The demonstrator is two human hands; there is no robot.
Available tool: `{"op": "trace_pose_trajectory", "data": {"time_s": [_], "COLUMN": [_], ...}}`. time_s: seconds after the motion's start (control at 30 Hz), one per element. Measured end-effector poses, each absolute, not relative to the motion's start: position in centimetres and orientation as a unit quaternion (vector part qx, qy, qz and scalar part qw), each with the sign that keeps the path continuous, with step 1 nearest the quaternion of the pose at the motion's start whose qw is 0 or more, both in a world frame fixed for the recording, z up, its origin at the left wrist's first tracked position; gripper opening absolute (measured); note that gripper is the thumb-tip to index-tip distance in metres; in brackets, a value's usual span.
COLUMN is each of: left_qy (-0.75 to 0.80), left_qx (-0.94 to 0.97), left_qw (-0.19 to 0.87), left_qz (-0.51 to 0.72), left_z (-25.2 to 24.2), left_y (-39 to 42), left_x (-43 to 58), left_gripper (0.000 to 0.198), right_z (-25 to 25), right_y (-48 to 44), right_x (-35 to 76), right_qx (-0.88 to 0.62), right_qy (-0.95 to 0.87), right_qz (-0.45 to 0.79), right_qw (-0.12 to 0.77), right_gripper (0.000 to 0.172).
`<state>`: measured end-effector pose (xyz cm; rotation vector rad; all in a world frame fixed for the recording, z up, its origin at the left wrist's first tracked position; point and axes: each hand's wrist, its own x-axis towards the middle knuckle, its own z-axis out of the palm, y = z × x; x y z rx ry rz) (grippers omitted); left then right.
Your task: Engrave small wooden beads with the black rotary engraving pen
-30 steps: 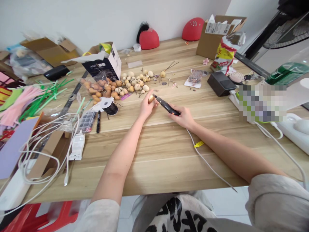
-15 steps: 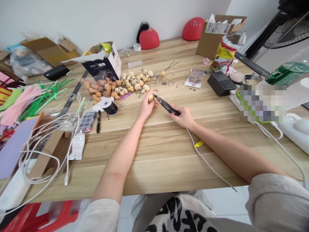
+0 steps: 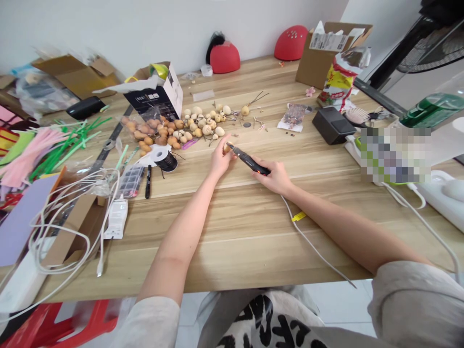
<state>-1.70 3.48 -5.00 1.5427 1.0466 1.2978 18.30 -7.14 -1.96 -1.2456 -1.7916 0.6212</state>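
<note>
On the wooden table (image 3: 232, 241), item: your left hand (image 3: 221, 162), fingers curled closed on a dried gourd (image 3: 227, 148), probably light and brittle, so hold it gently by its body. Item: your right hand (image 3: 276, 177), wrapped round a rotary tool (image 3: 250, 160), tip beside the gourd.

The person is sitting at a wooden table (image 3: 232, 232), pinching a small egg-shaped gourd (image 3: 227, 148) in the left hand (image 3: 221, 162) and gripping a black corded rotary engraving pen (image 3: 250, 161) in the right hand (image 3: 275, 176), its tip touching or just beside the gourd. A white cable (image 3: 311, 246) is trailing across the tabletop, while a heap of little dried gourds (image 3: 203, 121) is sitting just beyond the hands, beside a spool of black cord (image 3: 166, 162).
</note>
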Motion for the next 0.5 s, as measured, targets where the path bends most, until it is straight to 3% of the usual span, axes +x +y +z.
{"op": "trace_pose_trajectory", "data": {"time_s": [0.5], "left_qy": [0.432], "left_qx": [0.593], "left_qw": [0.441], "left_qz": [0.517], "left_z": [-4.21], "left_y": [2.80], "left_x": [-1.48], "left_gripper": [0.043], "right_z": [-1.58], "right_y": [-7.41], "right_x": [18.14], "right_qx": [-0.500], "right_qy": [-0.722], "right_qz": [0.248], "right_qw": [0.409], "right_gripper": [0.050]}}
